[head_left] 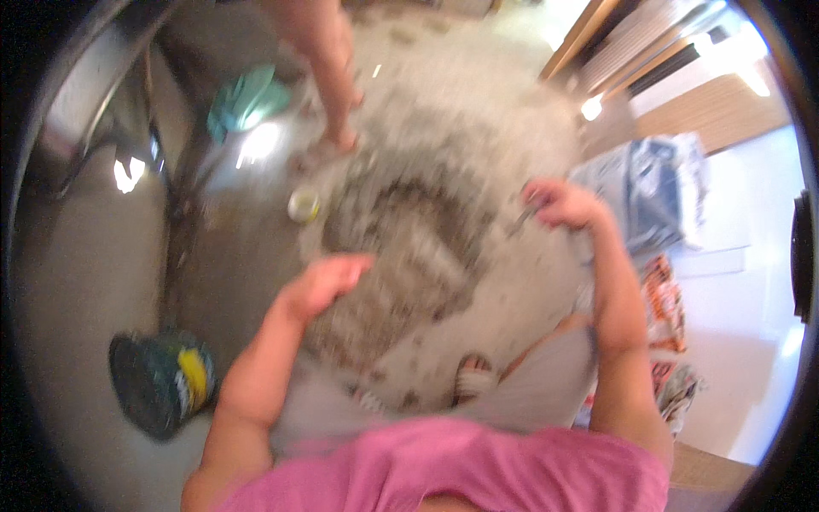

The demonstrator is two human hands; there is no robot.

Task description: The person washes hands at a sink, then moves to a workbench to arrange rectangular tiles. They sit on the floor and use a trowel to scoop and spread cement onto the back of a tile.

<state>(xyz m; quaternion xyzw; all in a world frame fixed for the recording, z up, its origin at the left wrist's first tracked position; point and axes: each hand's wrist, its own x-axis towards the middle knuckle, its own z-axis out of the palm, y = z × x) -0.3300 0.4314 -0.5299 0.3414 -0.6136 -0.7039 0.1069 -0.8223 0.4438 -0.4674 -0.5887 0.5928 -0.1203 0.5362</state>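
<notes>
A ring-shaped heap of wet grey mortar (397, 166) lies on the floor in front of me, with a wetter hollow in its middle. My left hand (328, 280) hovers over its near left edge, fingers stretched out and holding nothing. Off to the right of the heap, my right hand (563, 205) is closed around the handle of a small trowel (524, 218). Its blade points down and left, blurred by motion, apart from the mortar as far as I can tell.
A small round tub (304, 206) sits left of the heap, a dark bucket (158, 382) at lower left. Another person's bare leg (328, 72) stands at the far side near a green plastic bag (252, 98). Large sacks (653, 192) and orange-white bags (664, 303) line the right.
</notes>
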